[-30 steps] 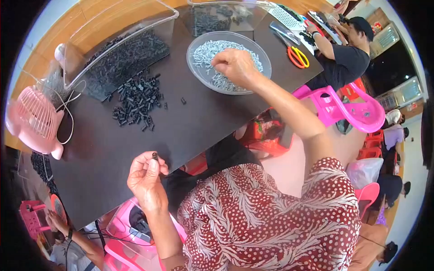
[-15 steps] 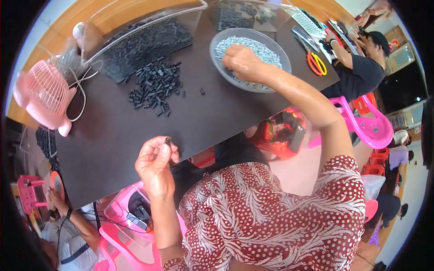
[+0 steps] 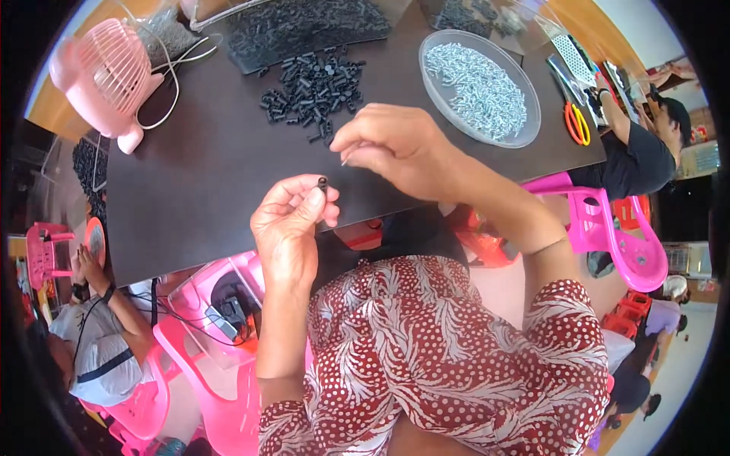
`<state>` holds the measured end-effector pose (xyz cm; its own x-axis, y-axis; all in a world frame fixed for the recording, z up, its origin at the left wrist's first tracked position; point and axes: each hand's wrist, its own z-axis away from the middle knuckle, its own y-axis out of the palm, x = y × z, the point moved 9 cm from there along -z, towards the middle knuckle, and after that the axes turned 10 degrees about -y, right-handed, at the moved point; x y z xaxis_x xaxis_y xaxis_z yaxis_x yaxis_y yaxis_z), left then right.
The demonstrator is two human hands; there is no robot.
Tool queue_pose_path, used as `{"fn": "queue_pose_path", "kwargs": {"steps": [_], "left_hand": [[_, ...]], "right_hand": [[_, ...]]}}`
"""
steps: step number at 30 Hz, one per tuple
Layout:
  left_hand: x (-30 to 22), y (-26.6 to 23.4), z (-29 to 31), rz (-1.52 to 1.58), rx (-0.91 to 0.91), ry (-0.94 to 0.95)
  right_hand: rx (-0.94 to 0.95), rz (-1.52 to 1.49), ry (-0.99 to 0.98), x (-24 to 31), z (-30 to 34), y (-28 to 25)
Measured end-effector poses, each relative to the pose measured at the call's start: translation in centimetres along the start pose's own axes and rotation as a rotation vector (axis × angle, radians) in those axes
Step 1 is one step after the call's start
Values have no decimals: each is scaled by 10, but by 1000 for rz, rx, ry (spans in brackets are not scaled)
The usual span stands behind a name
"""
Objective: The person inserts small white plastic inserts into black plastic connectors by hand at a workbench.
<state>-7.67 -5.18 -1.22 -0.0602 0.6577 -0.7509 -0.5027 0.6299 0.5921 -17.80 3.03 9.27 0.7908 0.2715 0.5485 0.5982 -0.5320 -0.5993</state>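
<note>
1. Dark tabletop runs in front of me, with pink plastic chairs and other people seated round its near and right edges.
2. My left hand is raised just over the near edge of the tabletop. Its grip is clamped, thumb and fingertips together, on one small black plastic piece held end-up.
3. My right hand hovers just beside it, a little further in from the near edge. Its grip is pinched together on a thin silver screw, whose tip points down toward the black piece; the two are near but not yet touching.
4. I judge the step in hand to be mating: the screw is picked and is being brought to the hole in the black piece.
5. The next move, as I see it, calls for lining the screw's tip with the piece's open end, keeping the left grip steady and the piece upright, then easing the screw in straight without letting either slip.
6. A loose heap of the same black pieces lies toward the far edge of the tabletop, well apart from my hands.
7. A round clear bowl of silver screws sits near the far right corner, with orange-handled scissors just beside it at the right edge.
8. A pink fan stands at the far left corner, its white cord looping on the tabletop.
</note>
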Motion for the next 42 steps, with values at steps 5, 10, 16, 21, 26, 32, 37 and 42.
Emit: {"fn": "queue_pose_path", "kwargs": {"steps": [5, 10, 16, 21, 26, 32, 37, 42], "left_hand": [[-3, -4, 5, -23, -53, 13], [-5, -7, 8, -90, -95, 64], [-4, -5, 7, -123, -111, 100], [-5, -7, 9, -116, -122, 116], [-8, -10, 8, -43, -107, 130], [4, -10, 2, 181, 7, -70], [8, -10, 5, 202, 77, -82], [9, -7, 8, 207, 131, -121]], "right_hand": [[39, 52, -43, 11, -6, 19], [42, 116, -141, 18, -4, 24], [14, 156, -237, 25, -2, 27], [36, 220, -340, 38, -3, 32], [53, 240, -289, 39, 1, 38], [-54, 250, -296, 44, 12, 37], [-36, 260, -318, 54, 16, 40], [-158, 421, -150, 11, 17, 10]]}}
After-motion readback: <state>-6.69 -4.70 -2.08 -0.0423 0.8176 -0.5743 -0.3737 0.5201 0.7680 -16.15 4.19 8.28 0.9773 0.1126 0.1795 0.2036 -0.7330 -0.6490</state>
